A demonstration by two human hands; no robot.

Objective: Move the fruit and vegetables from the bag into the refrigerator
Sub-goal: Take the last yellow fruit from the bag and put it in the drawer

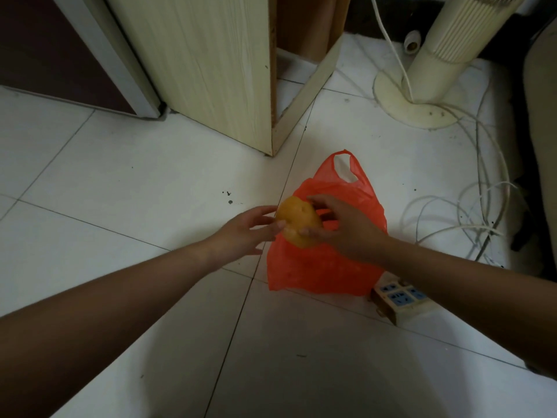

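Observation:
A red plastic bag (319, 267) lies flat on the white tiled floor, its handle loop pointing away from me. Just above its left edge my right hand (346, 227) grips a yellow-brown potato (297, 220) between thumb and fingers. My left hand (244, 233) is open beside the potato, its fingertips touching the potato's left side. The dark refrigerator (45, 49) with a grey edge stands at the far left; its door looks closed. What else the bag holds is hidden.
A pale wooden cabinet (211, 70) stands between the refrigerator and the bag. A tower fan (437, 64) on a round base is at the back right, with tangled white cables (470, 212) on the floor. A power strip (398, 300) lies against the bag's near right corner.

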